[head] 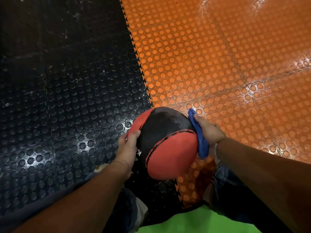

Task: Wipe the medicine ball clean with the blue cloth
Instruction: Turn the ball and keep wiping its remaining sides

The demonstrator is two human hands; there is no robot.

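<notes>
Here's the medicine ball (pixel 165 145), red and black, held up off the floor between both hands, right above the toothed seam where the black studded floor mat (pixel 58 101) meets the orange studded floor mat (pixel 218 56). The left hand (pixel 128 149) cups the ball's left side, thumb laid across the red panel, fingers wrapped round out of sight. On the other side, the right hand (pixel 209 132) is closed on the blue cloth (pixel 198 133), pressing it flat against the ball's right flank; the cloth is sandwiched between palm and ball, with one end poking out past the fingertips and the other hanging below the wrist. The black panel on top shows a darker, damp-looking patch. Below the ball, jeans-clad legs (pixel 225 180) and a bright green shirt hem (pixel 193 221) fill the bottom of the view.
</notes>
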